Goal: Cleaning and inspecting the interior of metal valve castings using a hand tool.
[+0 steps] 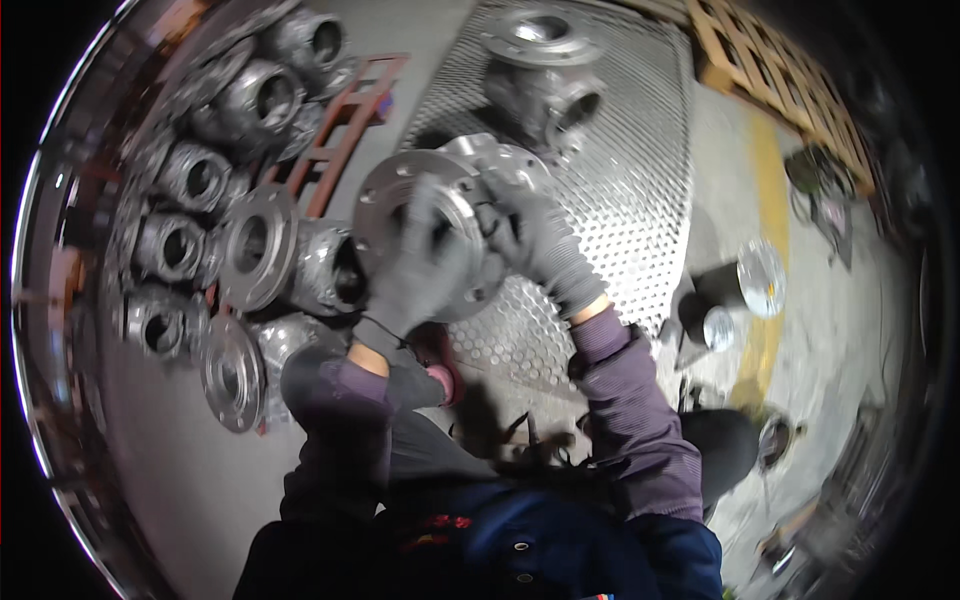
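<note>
A grey metal valve body with a round, bolt-holed flange [385, 190] stands upright in front of me on the patterned metal plate. My left hand [415, 275], in a grey glove, is over the flange's bore. Its fingers are stretched upward and somewhat apart, blurred by motion, and I see nothing in them. At the flange's right edge is my right hand [540, 245], also gloved. Its fingers are curled in by a small dark piece that I cannot make out. The far side of the valve body is partly hidden by both hands.
Another flanged valve body [540, 85] stands farther back on the metal plate [640, 130]. Several valve bodies [195, 180] crowd the left beside a red metal frame [345, 125]. A wooden pallet [780, 75] lies far right; metal cans [762, 278] stand near a yellow floor line.
</note>
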{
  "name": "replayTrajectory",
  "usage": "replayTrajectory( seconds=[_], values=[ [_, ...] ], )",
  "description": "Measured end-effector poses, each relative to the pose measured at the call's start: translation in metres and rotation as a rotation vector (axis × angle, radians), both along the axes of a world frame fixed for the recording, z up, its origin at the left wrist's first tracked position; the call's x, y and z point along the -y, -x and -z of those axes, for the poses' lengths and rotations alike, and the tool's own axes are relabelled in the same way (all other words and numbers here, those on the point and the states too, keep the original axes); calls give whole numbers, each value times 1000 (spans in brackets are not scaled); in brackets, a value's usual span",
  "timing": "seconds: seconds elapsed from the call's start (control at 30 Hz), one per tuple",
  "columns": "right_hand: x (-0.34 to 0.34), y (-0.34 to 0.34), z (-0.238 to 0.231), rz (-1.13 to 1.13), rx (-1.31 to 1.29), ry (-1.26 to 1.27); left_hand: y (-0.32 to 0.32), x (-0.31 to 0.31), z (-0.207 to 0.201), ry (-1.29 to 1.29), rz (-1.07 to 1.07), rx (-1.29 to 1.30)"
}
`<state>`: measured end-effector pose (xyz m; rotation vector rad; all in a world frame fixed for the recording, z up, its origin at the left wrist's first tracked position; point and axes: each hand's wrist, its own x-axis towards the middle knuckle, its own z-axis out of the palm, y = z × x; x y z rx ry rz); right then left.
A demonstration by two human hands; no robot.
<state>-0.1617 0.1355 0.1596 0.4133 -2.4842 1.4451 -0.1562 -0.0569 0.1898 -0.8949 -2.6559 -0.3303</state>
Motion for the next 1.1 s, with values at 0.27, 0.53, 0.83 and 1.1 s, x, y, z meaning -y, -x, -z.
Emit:
replayTrajectory(
  seconds=[0.27,0.53,0.83,1.1],
  values=[
    [13,118,-41,-41,-42,-350,25,28,8,232,170,124],
    [42,176,-39,-74,-276,-193,84,14,18,169,-294,68],
    [-139,100,-9,-72,-61,-607,214,4,17,54,-504,-51],
    [-203,-20,60,51,251,-579,245,2,6,208,-306,26]
  ],
)
